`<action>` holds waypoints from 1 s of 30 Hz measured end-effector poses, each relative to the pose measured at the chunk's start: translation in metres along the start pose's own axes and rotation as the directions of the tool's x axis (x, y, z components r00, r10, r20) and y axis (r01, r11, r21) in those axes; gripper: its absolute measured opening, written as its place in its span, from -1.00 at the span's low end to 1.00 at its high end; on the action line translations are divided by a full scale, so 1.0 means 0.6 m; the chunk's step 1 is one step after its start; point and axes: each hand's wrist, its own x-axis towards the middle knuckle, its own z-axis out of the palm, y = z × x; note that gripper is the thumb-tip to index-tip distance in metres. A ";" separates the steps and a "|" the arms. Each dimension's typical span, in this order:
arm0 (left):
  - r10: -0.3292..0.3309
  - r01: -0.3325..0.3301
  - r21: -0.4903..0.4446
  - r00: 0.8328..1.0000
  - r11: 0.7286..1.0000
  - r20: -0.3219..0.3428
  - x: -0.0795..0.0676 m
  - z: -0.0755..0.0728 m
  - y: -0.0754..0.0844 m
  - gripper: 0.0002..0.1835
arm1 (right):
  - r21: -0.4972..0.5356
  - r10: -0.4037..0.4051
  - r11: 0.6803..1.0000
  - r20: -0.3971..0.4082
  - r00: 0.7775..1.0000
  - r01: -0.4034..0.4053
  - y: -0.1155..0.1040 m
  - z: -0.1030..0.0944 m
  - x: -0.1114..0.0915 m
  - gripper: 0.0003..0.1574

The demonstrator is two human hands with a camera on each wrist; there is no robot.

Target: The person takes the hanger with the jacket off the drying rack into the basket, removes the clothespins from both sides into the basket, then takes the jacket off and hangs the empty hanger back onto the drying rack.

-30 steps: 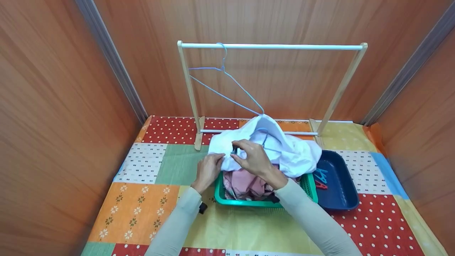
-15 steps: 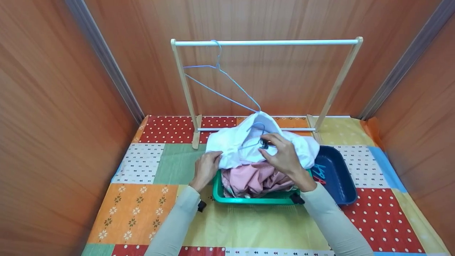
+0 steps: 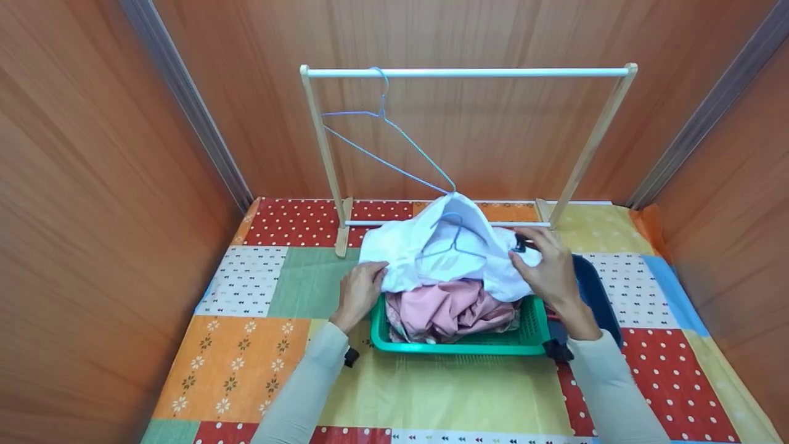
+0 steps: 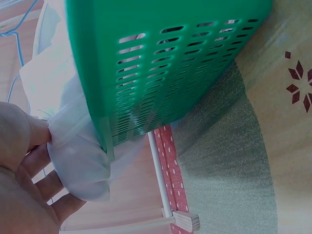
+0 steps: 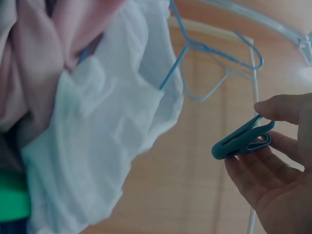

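Observation:
My left hand (image 3: 357, 290) pinches the left edge of a white garment (image 3: 394, 250) piled over the back of a green basket (image 3: 456, 349). In the left wrist view, the thumb and fingers hold the white cloth (image 4: 78, 161) beside the basket's rim. A blue hanger (image 3: 456, 237) lies inside the garment's opening, its hook showing. With thumb and fingertips my right hand (image 3: 551, 274) holds a dark teal clothespin (image 5: 239, 141) above the garment's right side. The right wrist view shows the pin apart from the cloth. Pink cloth (image 3: 444, 305) fills the basket's front.
Behind the basket stands a drying rack (image 3: 468, 73) with a white top bar. A second blue hanger (image 3: 407, 139) hangs from its left end. To the right is a navy tray (image 3: 607, 308), partly behind my right arm. Wooden panels (image 3: 92, 154) enclose the patchwork-covered surface.
My right hand has moved rightward with the clothespin, from the garment's left side across to its right side. My left hand keeps its hold on the white cloth.

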 end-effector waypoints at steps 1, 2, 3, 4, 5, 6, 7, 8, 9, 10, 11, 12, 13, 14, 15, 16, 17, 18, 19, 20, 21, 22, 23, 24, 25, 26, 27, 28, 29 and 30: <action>0.000 0.000 0.001 1.000 1.000 -0.008 -0.001 -0.001 -0.001 -0.76 | -0.005 0.013 1.000 0.003 1.000 -0.013 0.007 -0.004 -0.002 -0.51; -0.002 0.002 0.002 1.000 1.000 -0.013 -0.003 -0.001 -0.002 -0.76 | -0.008 0.027 1.000 0.007 1.000 -0.026 0.013 -0.008 -0.005 -0.51; -0.002 0.002 0.002 1.000 1.000 -0.019 -0.004 -0.001 -0.003 -0.76 | -0.010 0.038 0.999 0.009 0.999 -0.038 0.020 -0.011 -0.008 -0.51; -0.003 0.003 0.004 1.000 1.000 -0.024 -0.005 -0.001 -0.004 -0.77 | -0.016 0.048 0.999 0.008 0.999 -0.047 0.027 -0.014 -0.012 -0.50; -0.002 0.002 0.005 1.000 1.000 -0.025 -0.007 -0.001 -0.004 -0.77 | -0.019 0.057 0.998 0.005 0.998 -0.056 0.035 -0.017 -0.015 -0.50; 0.000 0.001 0.006 1.000 1.000 -0.026 -0.008 0.000 -0.004 -0.77 | -0.023 0.070 0.997 0.004 0.998 -0.070 0.042 -0.021 -0.019 -0.49; 0.001 -0.001 0.005 1.000 1.000 -0.025 -0.008 0.000 -0.004 -0.77 | -0.034 0.083 0.996 0.001 0.997 -0.083 0.050 -0.025 -0.023 -0.48; 0.007 -0.007 0.006 1.000 1.000 -0.024 -0.008 0.001 -0.004 -0.77 | -0.044 0.096 0.994 -0.006 0.995 -0.097 0.058 -0.028 -0.027 -0.47; 0.011 -0.010 0.005 1.000 1.000 -0.019 -0.008 0.002 -0.003 -0.77 | -0.053 0.110 0.992 -0.012 0.994 -0.111 0.066 -0.033 -0.031 -0.46; 0.016 -0.016 0.006 1.000 1.000 -0.013 -0.007 0.002 -0.003 -0.77 | -0.065 0.125 0.990 -0.019 0.992 -0.126 0.074 -0.036 -0.034 -0.47; 0.027 -0.027 0.008 1.000 1.000 -0.012 -0.006 0.002 -0.002 -0.77 | -0.081 0.142 0.986 -0.023 0.990 -0.143 0.082 -0.040 -0.037 -0.47; 0.030 -0.029 0.006 1.000 1.000 -0.010 -0.005 0.002 -0.002 -0.77 | -0.097 0.160 0.982 -0.026 0.987 -0.162 0.090 -0.042 -0.040 -0.48; 0.029 -0.029 0.006 1.000 1.000 -0.010 -0.004 0.001 -0.002 -0.77 | -0.113 0.174 0.978 -0.027 0.984 -0.176 0.097 -0.044 -0.041 -0.48; 0.027 -0.027 0.005 1.000 1.000 -0.013 -0.003 0.000 -0.002 -0.77 | -0.127 0.189 0.974 -0.023 0.982 -0.190 0.103 -0.045 -0.042 -0.48; 0.018 -0.018 0.004 1.000 1.000 -0.013 -0.002 -0.002 -0.002 -0.77 | -0.141 0.203 0.969 -0.014 0.979 -0.203 0.109 -0.045 -0.043 -0.48; 0.013 -0.013 0.003 1.000 1.000 -0.016 0.000 -0.002 -0.002 -0.77 | -0.156 0.221 0.963 -0.002 0.975 -0.219 0.117 -0.047 -0.046 -0.48; 0.007 -0.007 0.000 1.000 1.000 -0.019 0.000 -0.002 -0.001 -0.77 | -0.169 0.239 0.957 0.013 0.971 -0.234 0.123 -0.047 -0.048 -0.47; -0.004 0.004 -0.004 1.000 1.000 -0.017 0.001 -0.002 -0.001 -0.77 | -0.180 0.255 0.952 0.026 0.966 -0.247 0.130 -0.048 -0.051 -0.46; -0.005 0.005 -0.006 1.000 1.000 -0.017 0.001 -0.002 -0.001 -0.77 | -0.192 0.273 0.946 0.041 0.961 -0.261 0.137 -0.048 -0.055 -0.46; -0.005 0.005 -0.009 1.000 1.000 -0.014 0.000 -0.002 -0.001 -0.77 | -0.205 0.295 0.938 0.054 0.954 -0.278 0.144 -0.048 -0.059 -0.45; -0.002 0.002 -0.008 1.000 1.000 -0.011 0.000 -0.002 -0.001 -0.77 | -0.221 0.319 0.929 0.067 0.946 -0.297 0.151 -0.048 -0.063 -0.45; 0.003 -0.003 -0.011 1.000 1.000 -0.008 -0.001 -0.002 -0.001 -0.77 | -0.238 0.343 0.918 0.081 0.936 -0.316 0.157 -0.049 -0.068 -0.45; 0.006 -0.006 -0.013 1.000 1.000 -0.007 -0.001 -0.002 -0.001 -0.77 | -0.255 0.366 0.908 0.094 0.926 -0.333 0.163 -0.049 -0.073 -0.45; 0.008 -0.008 -0.012 1.000 1.000 -0.008 -0.001 -0.001 -0.002 -0.77 | -0.273 0.389 0.897 0.110 0.915 -0.349 0.169 -0.049 -0.077 -0.45; 0.010 -0.010 -0.009 1.000 1.000 -0.011 -0.001 -0.001 -0.002 -0.77 | -0.285 0.411 0.887 0.126 0.903 -0.363 0.174 -0.049 -0.080 -0.45; 0.007 -0.007 -0.008 1.000 1.000 -0.013 -0.001 -0.001 -0.003 -0.77 | -0.297 0.431 0.877 0.143 0.891 -0.377 0.179 -0.050 -0.084 -0.46; 0.005 -0.005 -0.008 1.000 1.000 -0.015 -0.001 -0.001 -0.003 -0.77 | -0.309 0.451 0.867 0.158 0.878 -0.390 0.183 -0.050 -0.088 -0.46; 0.001 -0.001 -0.009 1.000 1.000 -0.013 -0.001 0.000 -0.003 -0.77 | -0.318 0.468 0.859 0.172 0.867 -0.401 0.187 -0.051 -0.091 -0.45; -0.002 0.002 -0.008 1.000 1.000 -0.012 -0.001 0.001 -0.002 -0.77 | -0.330 0.489 0.848 0.185 0.853 -0.415 0.190 -0.051 -0.094 -0.45; -0.004 0.004 -0.009 1.000 1.000 -0.008 -0.001 0.002 -0.002 -0.77 | -0.343 0.507 0.838 0.198 0.839 -0.425 0.194 -0.052 -0.097 -0.44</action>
